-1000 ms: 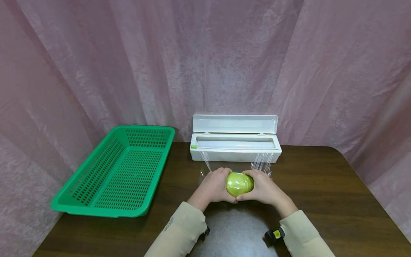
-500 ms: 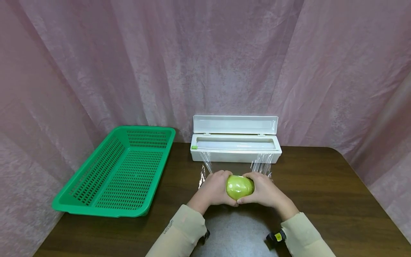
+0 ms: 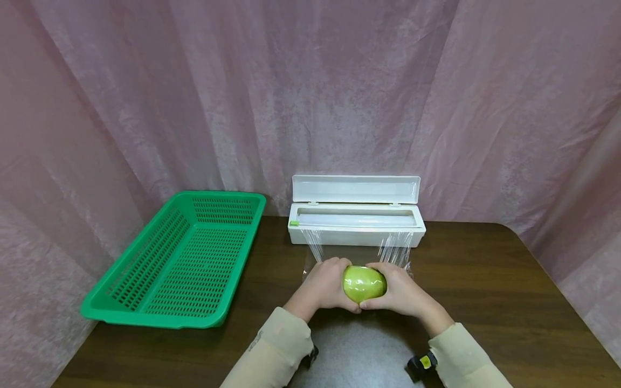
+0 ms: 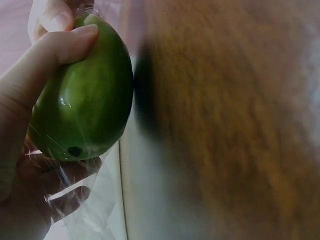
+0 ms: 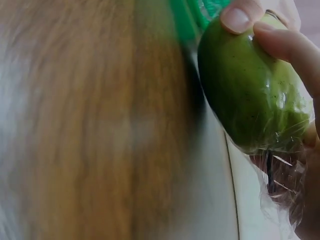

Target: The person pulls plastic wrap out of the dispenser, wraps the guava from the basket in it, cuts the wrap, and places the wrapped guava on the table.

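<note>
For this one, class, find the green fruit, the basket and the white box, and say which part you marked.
Green fruit (image 4: 92,100): left wrist view, middle of its side.
Basket (image 3: 196,269): head view, its slotted floor.
White box (image 3: 356,188): head view, inside of its raised lid.

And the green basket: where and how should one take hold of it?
Probably by the basket's long right rim, coming from its right with the left hand once it lets go of the fruit. This side faces that hand, and the rim stands raised above the table, so a pinch over the edge should work.
</note>
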A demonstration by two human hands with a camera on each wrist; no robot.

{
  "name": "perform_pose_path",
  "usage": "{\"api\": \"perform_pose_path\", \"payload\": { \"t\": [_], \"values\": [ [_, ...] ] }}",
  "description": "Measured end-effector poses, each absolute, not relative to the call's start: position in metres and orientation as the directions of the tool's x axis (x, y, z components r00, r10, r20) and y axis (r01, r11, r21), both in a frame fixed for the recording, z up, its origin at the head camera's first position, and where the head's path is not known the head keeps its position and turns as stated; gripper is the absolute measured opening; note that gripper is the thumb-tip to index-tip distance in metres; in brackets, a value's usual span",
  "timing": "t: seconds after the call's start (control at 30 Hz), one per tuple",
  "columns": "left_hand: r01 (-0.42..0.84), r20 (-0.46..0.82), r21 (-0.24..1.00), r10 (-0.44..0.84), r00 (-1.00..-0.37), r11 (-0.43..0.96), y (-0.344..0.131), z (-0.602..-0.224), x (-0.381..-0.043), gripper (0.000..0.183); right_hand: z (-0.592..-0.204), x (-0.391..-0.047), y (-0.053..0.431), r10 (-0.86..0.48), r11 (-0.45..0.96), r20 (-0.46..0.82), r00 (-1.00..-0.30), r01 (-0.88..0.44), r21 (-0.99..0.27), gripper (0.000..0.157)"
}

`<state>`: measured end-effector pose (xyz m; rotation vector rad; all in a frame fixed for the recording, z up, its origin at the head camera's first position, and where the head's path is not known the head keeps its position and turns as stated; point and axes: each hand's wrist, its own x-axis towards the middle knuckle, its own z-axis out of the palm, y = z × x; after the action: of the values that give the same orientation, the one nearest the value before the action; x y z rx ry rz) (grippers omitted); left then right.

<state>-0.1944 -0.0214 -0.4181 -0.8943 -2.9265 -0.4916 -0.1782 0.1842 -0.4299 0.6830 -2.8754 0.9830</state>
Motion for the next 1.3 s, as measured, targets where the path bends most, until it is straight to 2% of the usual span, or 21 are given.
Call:
{"api": "perform_pose_path", "payload": {
  "t": [0.13,0.27,0.43,0.63,0.83,1.0,1.1,1.3],
  "values": [
    [0.547,0.113,0.278,0.539,-0.835,0.789,-0.02,-0.418,-0.197,0.076,-0.432,-0.179,0.186,-0.4,0.708,0.156,-0.903,-0.413,-0.573,0.102],
    [0.552,0.099,0.272,0.548,-0.831,0.788,-0.018,-0.416,-0.2,0.076,-0.431,-0.178,0.187,-0.398,0.715,0.181,-0.899,-0.428,-0.553,0.105],
    [0.54,0.058,0.28,0.548,-0.835,0.794,-0.016,-0.414,-0.203,0.079,-0.423,-0.173,0.188,-0.388,0.743,0.264,-0.883,-0.469,-0.478,0.101],
    [0.526,0.002,0.28,0.548,-0.836,0.803,-0.015,-0.411,-0.209,0.078,-0.417,-0.166,0.18,-0.491,0.743,0.339,-0.802,-0.59,-0.318,0.086],
    [0.488,-0.08,0.298,0.531,-0.844,0.82,-0.013,-0.406,-0.216,0.08,-0.421,-0.171,0.171,-0.54,0.745,0.369,-0.757,-0.633,-0.21,0.092],
    [0.466,-0.109,0.333,0.524,-0.845,0.82,-0.012,-0.403,-0.22,0.079,-0.423,-0.181,0.167,-0.566,0.729,0.423,-0.708,-0.669,-0.144,0.083],
    [0.457,-0.116,0.313,0.511,-0.852,0.832,-0.013,-0.402,-0.221,0.077,-0.422,-0.186,0.166,-0.57,0.728,0.42,-0.706,-0.671,-0.139,0.076],
    [0.425,-0.126,0.242,0.462,-0.878,0.873,-0.015,-0.405,-0.22,0.085,-0.419,-0.193,0.166,-0.563,0.743,0.348,-0.75,-0.643,-0.184,0.075]
  ]
}}
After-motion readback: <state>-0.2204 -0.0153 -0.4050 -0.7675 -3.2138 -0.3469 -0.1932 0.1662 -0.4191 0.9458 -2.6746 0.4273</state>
